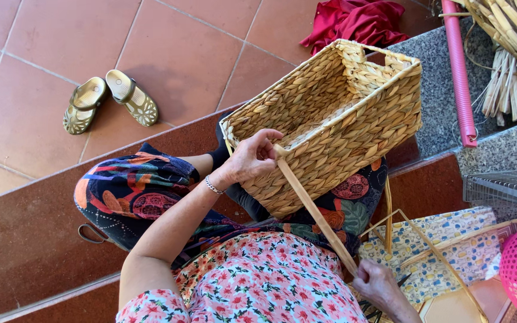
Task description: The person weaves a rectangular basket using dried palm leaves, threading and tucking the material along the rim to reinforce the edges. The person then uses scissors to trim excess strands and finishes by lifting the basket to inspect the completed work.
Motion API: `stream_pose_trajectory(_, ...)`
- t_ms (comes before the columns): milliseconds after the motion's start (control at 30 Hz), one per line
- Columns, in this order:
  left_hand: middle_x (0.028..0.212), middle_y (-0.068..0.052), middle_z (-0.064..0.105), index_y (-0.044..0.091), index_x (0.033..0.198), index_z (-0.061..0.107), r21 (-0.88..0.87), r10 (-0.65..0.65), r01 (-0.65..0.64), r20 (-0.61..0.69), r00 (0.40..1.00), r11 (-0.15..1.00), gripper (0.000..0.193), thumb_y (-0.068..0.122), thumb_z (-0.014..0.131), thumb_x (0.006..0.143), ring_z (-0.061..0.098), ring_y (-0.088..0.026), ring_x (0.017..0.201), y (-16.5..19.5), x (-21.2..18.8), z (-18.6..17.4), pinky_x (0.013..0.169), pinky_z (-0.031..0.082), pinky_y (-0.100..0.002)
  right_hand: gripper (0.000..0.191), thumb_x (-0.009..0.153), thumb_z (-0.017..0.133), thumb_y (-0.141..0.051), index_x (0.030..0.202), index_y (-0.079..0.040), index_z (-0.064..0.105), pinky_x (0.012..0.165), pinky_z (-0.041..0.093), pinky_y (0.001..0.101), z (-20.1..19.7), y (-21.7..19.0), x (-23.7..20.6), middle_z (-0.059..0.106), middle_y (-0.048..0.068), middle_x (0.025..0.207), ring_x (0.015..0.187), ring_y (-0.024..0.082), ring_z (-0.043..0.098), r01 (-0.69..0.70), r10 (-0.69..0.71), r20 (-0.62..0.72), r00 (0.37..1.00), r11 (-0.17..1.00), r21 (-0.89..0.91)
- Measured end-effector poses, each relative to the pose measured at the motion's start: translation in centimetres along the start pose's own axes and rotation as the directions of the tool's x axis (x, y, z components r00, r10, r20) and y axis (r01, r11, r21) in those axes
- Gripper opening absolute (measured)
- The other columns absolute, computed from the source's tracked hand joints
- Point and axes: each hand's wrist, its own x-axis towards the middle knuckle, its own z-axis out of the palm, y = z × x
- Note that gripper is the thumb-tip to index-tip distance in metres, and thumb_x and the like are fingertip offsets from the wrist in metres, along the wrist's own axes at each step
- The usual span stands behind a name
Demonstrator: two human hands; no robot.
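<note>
Seemingly nearly done, the woven basket (330, 119) is resting on the lap, walls complete, while the left hand (252, 157) is pinching its near rim and the right hand (378, 286) is grasping a loose strand (315, 212).

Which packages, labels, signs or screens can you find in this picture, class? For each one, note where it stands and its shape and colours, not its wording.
None are in view: no package, label, sign or screen.
The nearest to print is a patterned cloth at lower right, yellow with small blue and white motifs, lying flat beside the person's right hand.
</note>
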Motion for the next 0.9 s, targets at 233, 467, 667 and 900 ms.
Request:
stream_pose_trajectory(233,0.090,-0.002,0.068,0.008,0.122,0.071,0.095,0.183,-0.180,-0.027,0.983,0.979,0.035,-0.001,0.069,0.089,0.065,-0.008,0.078,-0.4,-0.8,0.4,0.071,0.057,-0.025,0.006,0.088,0.065,-0.011,0.084,-0.012,0.069,0.065,0.058,0.0359,-1.3,-0.7,-1.9,0.071,0.004,0.075,0.064,0.013,0.062,-0.219,0.241,0.162,0.957,0.965,-0.143)
stream_pose_trajectory(467,0.083,-0.008,0.069,0.005,0.109,0.066,0.442,0.191,-0.123,-0.114,0.975,0.888,0.027,0.022,0.076,0.091,0.070,-0.020,0.071,2.2,-0.6,1.8,0.067,0.058,-0.033,0.030,0.092,0.066,-0.027,0.116,-0.011,0.071,0.092,0.055,0.0435,-11.3,-14.2,3.1,0.073,0.013,0.118,0.106,0.025,0.069,0.333,-0.360,-0.439,0.823,0.933,-0.139)
stream_pose_trajectory(667,0.088,-0.008,0.064,0.008,0.096,0.066,0.699,0.405,-0.168,-0.188,0.895,0.695,0.018,0.025,0.074,0.093,0.067,-0.030,0.088,2.0,-0.4,3.3,0.075,0.056,-0.042,0.025,0.094,0.069,-0.029,0.098,-0.005,0.074,0.063,0.056,0.0368,-11.2,-25.6,9.8,0.073,0.014,0.084,0.069,0.024,0.070,0.523,-0.432,-0.407,0.805,0.841,0.141)
stream_pose_trajectory(900,0.088,-0.012,0.058,0.006,0.089,0.057,0.797,0.461,-0.207,-0.099,0.882,0.568,0.019,0.019,0.069,0.097,0.062,-0.031,0.086,-0.3,-1.1,4.6,0.070,0.054,-0.042,0.034,0.098,0.070,-0.021,0.073,-0.001,0.058,0.051,0.045,0.0432,-6.6,-27.4,8.6,0.056,0.013,0.063,0.056,0.032,0.059,0.713,-0.594,-0.612,0.521,0.697,-0.069)
